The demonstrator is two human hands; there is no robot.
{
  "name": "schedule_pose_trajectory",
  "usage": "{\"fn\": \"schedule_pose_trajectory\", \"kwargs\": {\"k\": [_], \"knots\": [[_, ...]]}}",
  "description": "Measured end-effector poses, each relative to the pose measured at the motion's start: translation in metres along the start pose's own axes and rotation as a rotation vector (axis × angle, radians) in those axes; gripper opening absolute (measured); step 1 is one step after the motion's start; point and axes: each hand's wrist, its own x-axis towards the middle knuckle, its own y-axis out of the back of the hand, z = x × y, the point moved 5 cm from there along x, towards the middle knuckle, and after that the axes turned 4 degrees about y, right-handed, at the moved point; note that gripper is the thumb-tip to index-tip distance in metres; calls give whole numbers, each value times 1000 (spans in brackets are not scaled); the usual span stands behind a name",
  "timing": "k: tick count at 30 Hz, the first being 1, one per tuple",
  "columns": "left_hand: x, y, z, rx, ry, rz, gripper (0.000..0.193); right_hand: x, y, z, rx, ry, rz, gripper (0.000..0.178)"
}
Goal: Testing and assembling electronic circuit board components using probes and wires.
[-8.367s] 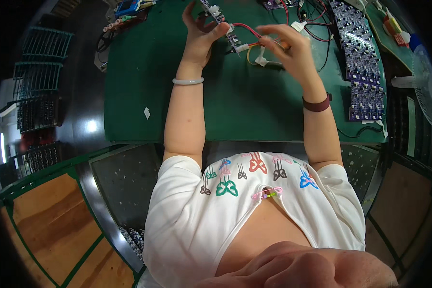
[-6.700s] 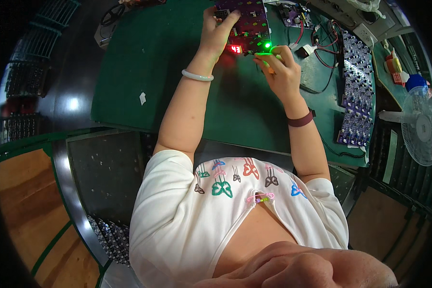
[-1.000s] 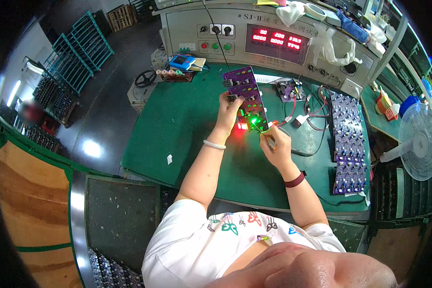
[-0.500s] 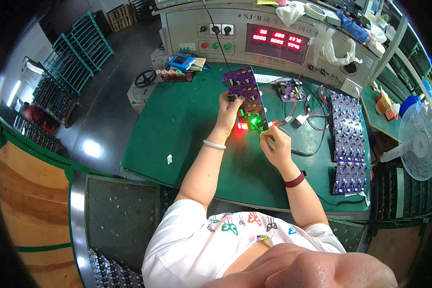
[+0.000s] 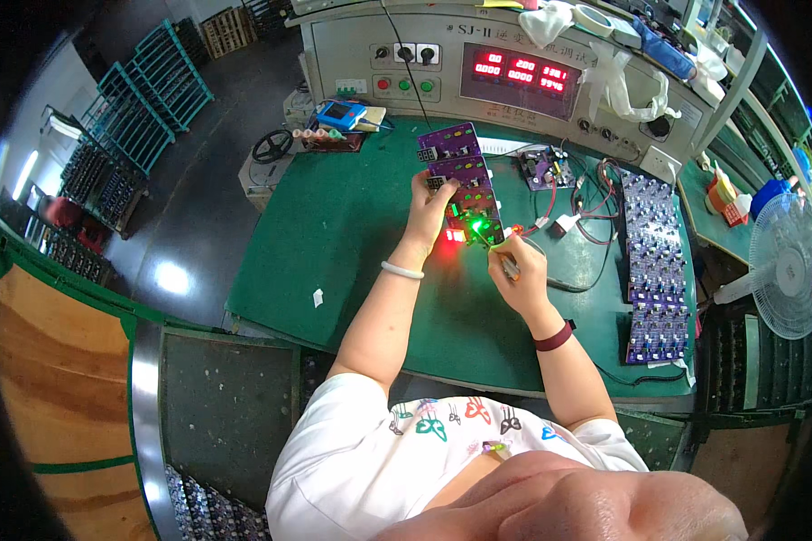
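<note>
A strip of joined purple circuit boards (image 5: 469,167) is held tilted above the green bench. My left hand (image 5: 428,213) grips its left edge, with the thumb on top beside a small digit display. At the near end of the strip, a green light and a red digit display are lit. My right hand (image 5: 520,274) is closed around a slim screwdriver-like tool (image 5: 512,269), whose thin tip meets the board beside the green light. Glare hides the exact contact spot. A connector with red wires (image 5: 517,232) sits at the board's right edge, close to my right fingers.
Several purple boards (image 5: 656,261) lie in rows at the bench's right. Behind my hands are a loose board (image 5: 547,169), tangled cables (image 5: 595,212) and a test console (image 5: 442,86). A blue meter (image 5: 341,114) stands back left. A white fan (image 5: 785,266) is far right.
Both hands, the board strip and the tool hold nearly the same place. Some red digits on the console have changed.
</note>
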Motion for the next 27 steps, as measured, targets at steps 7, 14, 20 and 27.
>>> {"fn": "schedule_pose_trajectory", "kwargs": {"k": [7, 14, 20, 27], "knots": [[0, -1, 1, 22, 0, 5, 62, 1, 0, -1, 9, 14, 3, 15], [0, -1, 1, 34, 4, 7, 62, 1, 0, 1, -3, -14, -4, 16], [-1, 0, -1, 30, 24, 31, 62, -1, -2, 2, -28, -5, -6, 16], [-2, -1, -2, 10, 38, 12, 61, 0, 0, -4, -66, 67, 0, 15]]}}
